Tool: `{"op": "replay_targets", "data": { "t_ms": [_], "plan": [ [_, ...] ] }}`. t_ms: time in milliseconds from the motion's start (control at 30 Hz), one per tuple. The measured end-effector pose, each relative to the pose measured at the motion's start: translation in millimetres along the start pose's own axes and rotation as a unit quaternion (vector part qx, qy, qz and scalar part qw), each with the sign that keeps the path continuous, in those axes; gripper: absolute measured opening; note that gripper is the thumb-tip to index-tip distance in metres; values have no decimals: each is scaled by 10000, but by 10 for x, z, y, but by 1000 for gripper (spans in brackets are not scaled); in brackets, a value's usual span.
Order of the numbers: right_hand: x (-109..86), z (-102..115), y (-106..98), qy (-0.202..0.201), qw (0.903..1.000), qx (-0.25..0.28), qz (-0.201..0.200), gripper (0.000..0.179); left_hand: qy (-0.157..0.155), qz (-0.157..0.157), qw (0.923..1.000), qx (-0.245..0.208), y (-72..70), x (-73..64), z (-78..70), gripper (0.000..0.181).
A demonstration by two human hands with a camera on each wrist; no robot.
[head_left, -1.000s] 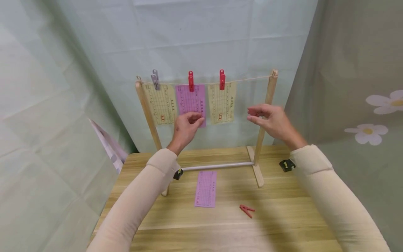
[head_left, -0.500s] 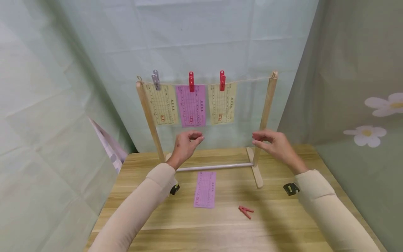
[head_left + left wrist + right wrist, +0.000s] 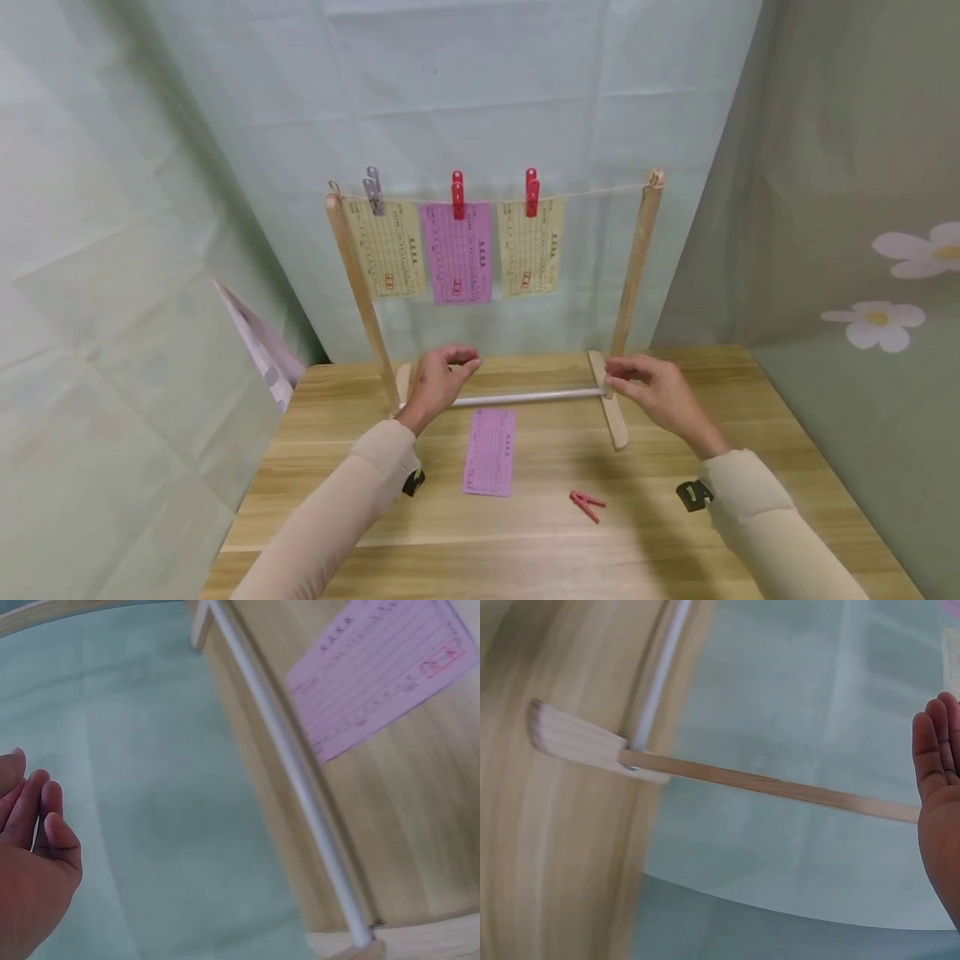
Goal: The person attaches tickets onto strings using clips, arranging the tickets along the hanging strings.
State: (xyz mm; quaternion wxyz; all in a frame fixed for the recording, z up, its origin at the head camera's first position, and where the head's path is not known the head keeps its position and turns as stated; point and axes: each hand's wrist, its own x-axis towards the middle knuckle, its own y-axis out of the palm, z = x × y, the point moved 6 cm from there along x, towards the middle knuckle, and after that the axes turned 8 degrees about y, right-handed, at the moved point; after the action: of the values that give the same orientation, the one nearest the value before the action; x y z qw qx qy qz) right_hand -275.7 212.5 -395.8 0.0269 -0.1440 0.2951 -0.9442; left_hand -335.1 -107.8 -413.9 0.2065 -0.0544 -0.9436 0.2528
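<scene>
My left hand hovers over the back of the table, its fingers loosely bent with nothing between them. On the other side my right hand is in front of the rack's right post, relaxed and holding nothing. Below and between the hands, a purple paper slip lies flat on the wood. A red clothespin rests to its right. Three slips hang from the string: a yellow slip under a grey clothespin, a purple slip under a red clothespin, and another yellow slip under a second red clothespin.
The wooden rack stands at the table's back, with a left post, a right post and a white bar low between them. Pale cloth hangs behind it, and a flowered curtain on the right.
Both hands have come down from the height of the hanging slips toward the table, the left one clearing the purple slip. The slips and clothespins stay where they were.
</scene>
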Motion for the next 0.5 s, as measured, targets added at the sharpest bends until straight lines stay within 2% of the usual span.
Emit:
{"op": "replay_targets", "data": {
  "t_ms": [200,267,500],
  "plan": [
    [-154,-163,118,78,9998,185,-34,21,-72,6,9999,106,70,-119,161,18],
    [-227,-233,157,98,9998,157,-78,21,-142,21,9999,76,103,-164,224,19],
    [-478,-465,329,-10,9997,223,-122,21,-87,-8,9999,-101,221,-342,440,22]
  ]
}}
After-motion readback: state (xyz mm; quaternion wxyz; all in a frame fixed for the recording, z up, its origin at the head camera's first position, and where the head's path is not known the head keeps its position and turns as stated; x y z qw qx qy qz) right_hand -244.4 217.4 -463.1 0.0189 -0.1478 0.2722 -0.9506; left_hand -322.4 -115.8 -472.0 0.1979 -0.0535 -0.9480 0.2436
